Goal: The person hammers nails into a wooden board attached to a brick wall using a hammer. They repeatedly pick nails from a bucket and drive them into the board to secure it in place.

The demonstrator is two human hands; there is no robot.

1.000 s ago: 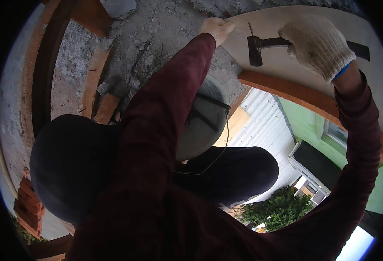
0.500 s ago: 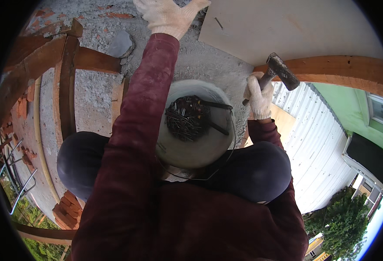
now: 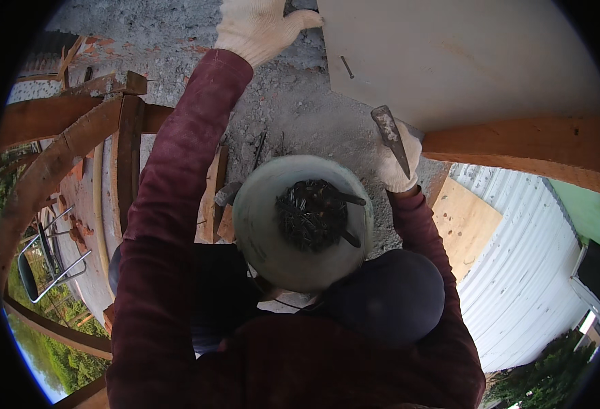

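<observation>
Hammer in R hand over rough conc., corrug. sheeting beyond.

- Two gloved hands: one left, one right
- One hammer
- One bucket
- Two dark handles in the bucket
- Heaped nails, many, too tangled to count
- One lone nail
- One pale board
- One plywood piece

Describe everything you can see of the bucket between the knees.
The bucket is round, open-topped and pale grey-green, plastic by its look, with a smudged inside. Seen from above, it sits between the knees, holding a dark heap of nails and two dark tool handles pointing rightward. Neither the left hand nor the right hand touches it; whether the knees do is unclear.
</observation>
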